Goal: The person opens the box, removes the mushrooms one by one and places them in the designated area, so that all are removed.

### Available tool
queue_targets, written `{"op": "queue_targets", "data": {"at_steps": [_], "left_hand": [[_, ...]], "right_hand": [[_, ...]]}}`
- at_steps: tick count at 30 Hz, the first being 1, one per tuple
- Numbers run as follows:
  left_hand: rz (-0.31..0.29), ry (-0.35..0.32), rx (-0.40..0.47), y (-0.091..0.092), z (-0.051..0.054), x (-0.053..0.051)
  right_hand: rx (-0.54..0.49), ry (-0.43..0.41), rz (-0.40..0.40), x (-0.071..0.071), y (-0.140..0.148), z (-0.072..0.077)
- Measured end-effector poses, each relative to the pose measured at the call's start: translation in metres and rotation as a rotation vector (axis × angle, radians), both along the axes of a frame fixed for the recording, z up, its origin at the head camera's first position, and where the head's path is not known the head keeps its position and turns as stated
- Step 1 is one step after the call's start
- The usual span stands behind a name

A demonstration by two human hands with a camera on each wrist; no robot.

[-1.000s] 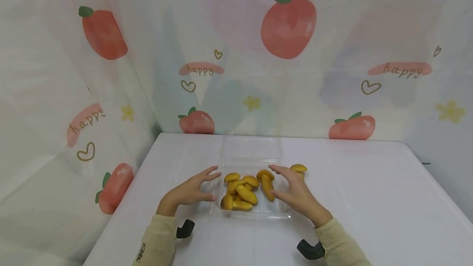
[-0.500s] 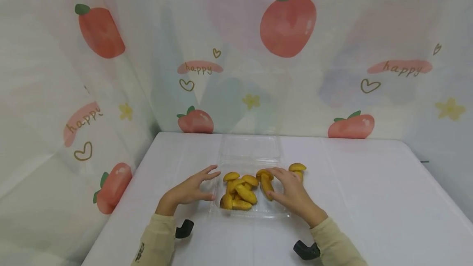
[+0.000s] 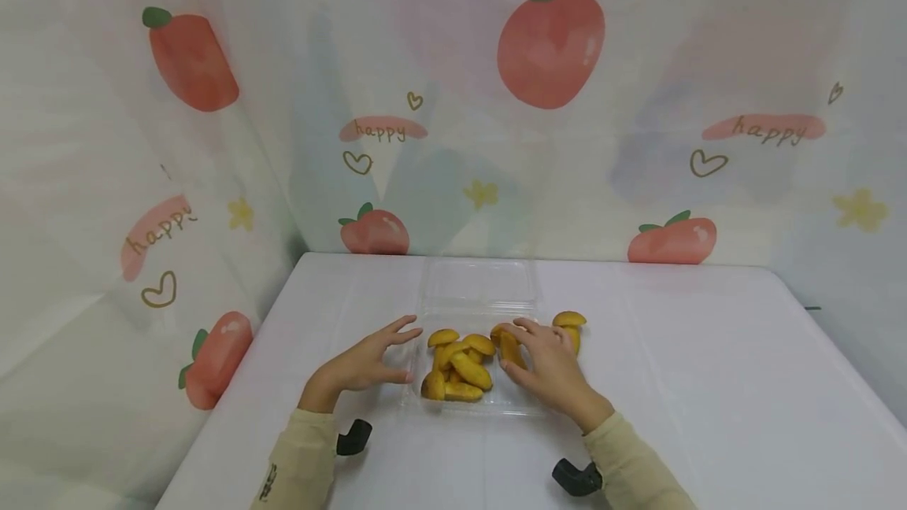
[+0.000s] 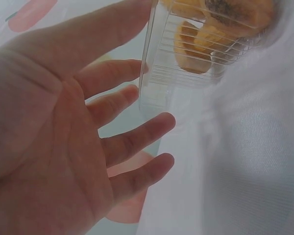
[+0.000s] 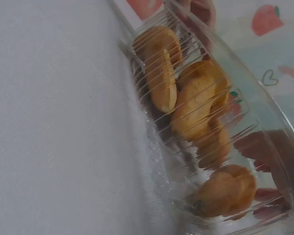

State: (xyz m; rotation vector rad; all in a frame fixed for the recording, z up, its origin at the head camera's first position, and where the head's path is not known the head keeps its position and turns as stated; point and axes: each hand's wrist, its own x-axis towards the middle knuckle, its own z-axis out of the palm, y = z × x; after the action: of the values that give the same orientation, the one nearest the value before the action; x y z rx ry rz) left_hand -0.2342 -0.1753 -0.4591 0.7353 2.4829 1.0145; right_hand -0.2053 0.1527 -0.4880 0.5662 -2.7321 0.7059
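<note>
I can read "happy" on the pink brush-shaped strokes (image 3: 383,129) of the pale wall cloth (image 3: 602,179). In the clear, ribbed plastic box (image 3: 506,400) lie the yellow, round-capped mushrooms (image 3: 471,371). The left hand (image 3: 364,360) is spread beside its left wall. The right hand (image 3: 556,364) bends around the rightmost mushroom inside (image 3: 509,349); whether it pinches, I cannot tell.

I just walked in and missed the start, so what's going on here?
A person's right hand is at a yellow mushroom in a clear container; whether it grips it, I can't tell. The left hand is spread at the container's left side. More mushrooms lie heaped inside, the lid is open, and another mushroom lies outside, to the right.
</note>
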Motion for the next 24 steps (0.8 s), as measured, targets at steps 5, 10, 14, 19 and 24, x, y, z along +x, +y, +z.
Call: {"op": "queue_targets", "data": {"at_steps": [5,10,14,19,24], "left_hand": [[-0.007,0.011,0.0,-0.0008,-0.0013,-0.0013],[-0.003,0.009,0.001,-0.0004,-0.0025,-0.0022],[0.006,0.004,-0.004,0.0002,-0.0024,-0.0021],[0.019,-0.011,0.002,0.0015,-0.0008,-0.0003],[0.022,-0.008,-0.005,0.0017,0.0013,0.0001]], "right_hand": [[-0.004,-0.001,-0.012,-0.0017,-0.0015,-0.004],[0.014,-0.009,-0.021,0.0,-0.0027,-0.0023],[0.039,-0.016,-0.028,0.0022,-0.0045,0.0012],[0.05,-0.027,-0.02,0.0033,-0.0054,0.0027],[0.089,-0.007,-0.014,0.0035,-0.0042,0.0019]]}}
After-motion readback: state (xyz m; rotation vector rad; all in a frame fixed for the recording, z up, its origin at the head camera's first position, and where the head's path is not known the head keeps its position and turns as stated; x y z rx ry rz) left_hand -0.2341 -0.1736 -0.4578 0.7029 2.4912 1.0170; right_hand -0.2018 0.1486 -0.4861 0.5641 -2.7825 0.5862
